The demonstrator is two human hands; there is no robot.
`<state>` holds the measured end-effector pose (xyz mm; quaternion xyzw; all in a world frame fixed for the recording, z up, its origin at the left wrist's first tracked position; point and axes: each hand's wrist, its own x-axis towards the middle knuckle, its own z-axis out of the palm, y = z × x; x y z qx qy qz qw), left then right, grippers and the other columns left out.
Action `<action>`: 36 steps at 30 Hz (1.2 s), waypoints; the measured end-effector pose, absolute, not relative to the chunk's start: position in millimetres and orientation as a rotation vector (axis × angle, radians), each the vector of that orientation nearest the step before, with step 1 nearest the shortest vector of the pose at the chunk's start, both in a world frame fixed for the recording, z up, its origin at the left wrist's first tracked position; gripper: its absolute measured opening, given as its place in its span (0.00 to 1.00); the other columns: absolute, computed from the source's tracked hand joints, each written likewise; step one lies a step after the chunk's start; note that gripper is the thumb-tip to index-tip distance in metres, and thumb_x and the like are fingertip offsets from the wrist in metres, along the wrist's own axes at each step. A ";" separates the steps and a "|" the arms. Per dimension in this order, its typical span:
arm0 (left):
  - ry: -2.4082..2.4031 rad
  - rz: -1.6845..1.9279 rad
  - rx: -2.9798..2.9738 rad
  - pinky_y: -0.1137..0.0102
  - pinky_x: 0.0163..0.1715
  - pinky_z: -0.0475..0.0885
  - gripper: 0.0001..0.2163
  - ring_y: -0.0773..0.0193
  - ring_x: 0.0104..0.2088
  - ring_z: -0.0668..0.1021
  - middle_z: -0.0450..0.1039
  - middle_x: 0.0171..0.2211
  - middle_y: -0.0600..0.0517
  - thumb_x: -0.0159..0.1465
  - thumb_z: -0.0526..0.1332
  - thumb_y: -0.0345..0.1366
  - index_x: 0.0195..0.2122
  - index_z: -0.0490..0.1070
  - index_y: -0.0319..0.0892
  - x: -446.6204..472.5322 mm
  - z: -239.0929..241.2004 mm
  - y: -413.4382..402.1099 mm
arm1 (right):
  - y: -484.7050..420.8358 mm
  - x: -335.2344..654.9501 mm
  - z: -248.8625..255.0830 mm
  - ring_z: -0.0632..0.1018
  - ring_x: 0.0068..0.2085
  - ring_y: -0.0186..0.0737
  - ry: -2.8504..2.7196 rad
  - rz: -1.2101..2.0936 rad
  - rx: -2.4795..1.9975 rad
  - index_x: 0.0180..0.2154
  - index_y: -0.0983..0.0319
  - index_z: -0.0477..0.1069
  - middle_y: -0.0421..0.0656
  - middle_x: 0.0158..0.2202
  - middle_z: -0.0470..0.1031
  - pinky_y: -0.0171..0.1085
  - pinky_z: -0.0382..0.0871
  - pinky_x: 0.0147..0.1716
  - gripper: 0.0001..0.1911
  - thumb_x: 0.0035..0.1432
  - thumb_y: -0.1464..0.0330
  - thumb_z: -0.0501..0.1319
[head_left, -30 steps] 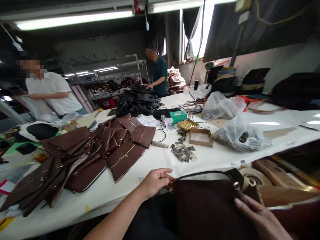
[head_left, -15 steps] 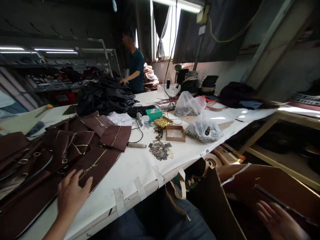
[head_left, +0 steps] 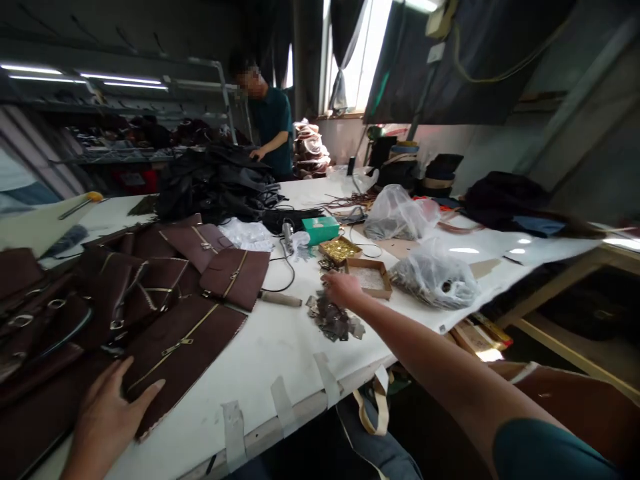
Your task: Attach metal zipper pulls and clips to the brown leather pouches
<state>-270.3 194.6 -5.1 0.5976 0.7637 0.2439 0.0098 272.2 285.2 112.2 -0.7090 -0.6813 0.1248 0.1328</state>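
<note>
finding: my hands at the white worktable (head_left: pixel 270 347).
my right hand (head_left: pixel 343 289) is at flat grey metal plates (head_left: pixel 334 321) heaped there, grip i cannot tell; my left hand (head_left: pixel 113 407), spread wide, is at a dark brown leather-like panel with gold zipper (head_left: pixel 203 340).

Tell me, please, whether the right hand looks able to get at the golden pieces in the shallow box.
Probably yes: the right hand is just on the near side of the golden pieces, the shallow box is open on top, and only low metal bits seem to lie between.
</note>
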 end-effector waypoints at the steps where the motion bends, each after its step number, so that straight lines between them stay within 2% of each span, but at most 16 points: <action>1: 2.281 0.809 1.878 0.44 0.64 0.73 0.39 0.35 0.66 0.74 0.70 0.67 0.39 0.59 0.61 0.60 0.66 0.66 0.42 -265.7 0.2 190.2 | 300.2 269.8 107.6 0.83 0.52 0.57 -1.989 0.372 -2.067 0.46 0.63 0.84 0.56 0.54 0.83 0.47 0.74 0.51 0.13 0.59 0.75 0.66; 3: 2.138 0.861 1.892 0.47 0.65 0.73 0.38 0.37 0.67 0.72 0.67 0.68 0.35 0.63 0.61 0.56 0.68 0.64 0.38 -256.1 8.9 179.9 | 319.8 268.1 97.4 0.83 0.52 0.60 -2.008 0.383 -2.054 0.42 0.65 0.85 0.61 0.52 0.83 0.49 0.73 0.51 0.12 0.58 0.78 0.66; 7: 2.049 0.920 1.863 0.49 0.67 0.71 0.34 0.43 0.67 0.73 0.67 0.68 0.38 0.63 0.64 0.50 0.68 0.66 0.41 -235.8 17.2 157.7 | 331.8 274.3 85.5 0.82 0.52 0.62 -1.963 0.404 -1.926 0.42 0.65 0.85 0.63 0.51 0.83 0.52 0.70 0.52 0.13 0.58 0.79 0.65; 11: 1.988 0.939 1.908 0.47 0.70 0.67 0.27 0.45 0.66 0.74 0.73 0.63 0.42 0.64 0.65 0.45 0.64 0.72 0.45 -211.0 22.0 136.1 | 319.3 275.0 93.1 0.82 0.48 0.51 -1.774 0.453 -1.773 0.46 0.65 0.84 0.55 0.46 0.84 0.48 0.69 0.51 0.13 0.65 0.73 0.62; 14: 1.912 0.963 1.966 0.46 0.69 0.69 0.24 0.44 0.63 0.76 0.76 0.61 0.42 0.64 0.65 0.43 0.61 0.75 0.45 -187.2 28.1 121.0 | 286.5 255.4 102.4 0.82 0.41 0.45 -1.662 0.575 -1.630 0.48 0.62 0.82 0.49 0.41 0.85 0.44 0.73 0.45 0.12 0.64 0.68 0.66; 16: 1.882 1.035 1.985 0.45 0.69 0.68 0.22 0.43 0.63 0.76 0.77 0.60 0.42 0.64 0.66 0.44 0.59 0.77 0.46 -166.2 34.9 109.7 | 250.8 228.6 104.9 0.82 0.37 0.41 -1.592 0.790 -1.471 0.47 0.60 0.82 0.45 0.40 0.86 0.41 0.75 0.41 0.13 0.63 0.63 0.70; 18: 1.848 1.137 1.894 0.46 0.68 0.69 0.21 0.43 0.63 0.76 0.77 0.61 0.43 0.65 0.67 0.45 0.58 0.78 0.46 -140.4 45.2 96.8 | 208.5 193.6 103.4 0.81 0.37 0.40 -1.318 1.278 -1.115 0.44 0.60 0.82 0.44 0.39 0.84 0.40 0.76 0.40 0.15 0.58 0.60 0.75; 20: 1.718 1.190 1.646 0.49 0.63 0.75 0.22 0.45 0.60 0.80 0.77 0.61 0.42 0.68 0.67 0.47 0.59 0.77 0.46 -111.7 58.8 83.0 | 167.1 157.5 100.2 0.79 0.34 0.37 -1.082 1.577 -0.882 0.42 0.60 0.82 0.41 0.36 0.83 0.39 0.75 0.38 0.17 0.55 0.59 0.78; 22: 1.479 1.187 1.349 0.54 0.54 0.81 0.24 0.47 0.56 0.82 0.79 0.59 0.41 0.68 0.68 0.50 0.62 0.75 0.44 -83.9 74.1 70.5 | 132.8 128.7 98.0 0.78 0.33 0.36 -0.926 1.715 -0.768 0.42 0.60 0.83 0.40 0.34 0.82 0.38 0.74 0.37 0.17 0.54 0.60 0.80; 24: 1.289 1.215 1.160 0.56 0.52 0.82 0.27 0.46 0.56 0.83 0.81 0.57 0.40 0.67 0.69 0.52 0.62 0.75 0.42 -61.5 87.4 60.8 | 108.3 111.4 97.8 0.78 0.33 0.37 -0.840 1.765 -0.712 0.42 0.60 0.83 0.40 0.35 0.82 0.39 0.75 0.37 0.16 0.54 0.61 0.80; 26: 1.218 1.268 1.072 0.56 0.54 0.82 0.26 0.46 0.56 0.84 0.83 0.55 0.40 0.66 0.71 0.52 0.60 0.77 0.41 -47.2 95.3 53.3 | 92.7 104.5 98.6 0.78 0.35 0.38 -0.799 1.758 -0.688 0.43 0.59 0.83 0.41 0.36 0.82 0.39 0.75 0.38 0.16 0.55 0.61 0.79; 28: 1.203 1.309 1.054 0.56 0.56 0.81 0.26 0.46 0.56 0.84 0.82 0.57 0.40 0.65 0.73 0.50 0.60 0.77 0.42 -40.6 96.6 46.8 | 82.6 102.9 99.8 0.79 0.38 0.38 -0.776 1.708 -0.689 0.44 0.58 0.83 0.41 0.39 0.82 0.39 0.75 0.42 0.15 0.55 0.63 0.79; 30: 1.197 1.318 1.086 0.58 0.58 0.80 0.30 0.47 0.58 0.83 0.79 0.62 0.41 0.63 0.75 0.47 0.64 0.74 0.44 -38.9 93.5 40.9 | 74.6 102.4 101.6 0.79 0.41 0.39 -0.752 1.654 -0.699 0.45 0.57 0.82 0.40 0.40 0.80 0.38 0.75 0.45 0.16 0.55 0.64 0.79; 33: 1.185 1.302 1.127 0.57 0.60 0.79 0.33 0.47 0.59 0.83 0.77 0.64 0.42 0.64 0.75 0.44 0.69 0.70 0.47 -40.2 90.4 34.7 | 63.9 101.4 106.6 0.78 0.43 0.39 -0.704 1.629 -0.701 0.49 0.55 0.82 0.39 0.41 0.78 0.38 0.75 0.48 0.20 0.55 0.65 0.79; 36: 1.135 1.279 1.131 0.55 0.63 0.77 0.30 0.46 0.61 0.81 0.80 0.61 0.42 0.67 0.73 0.44 0.69 0.71 0.46 -45.3 96.4 31.7 | 56.4 104.4 113.7 0.78 0.43 0.39 -0.692 1.671 -0.700 0.54 0.53 0.80 0.39 0.42 0.77 0.39 0.76 0.48 0.25 0.55 0.65 0.79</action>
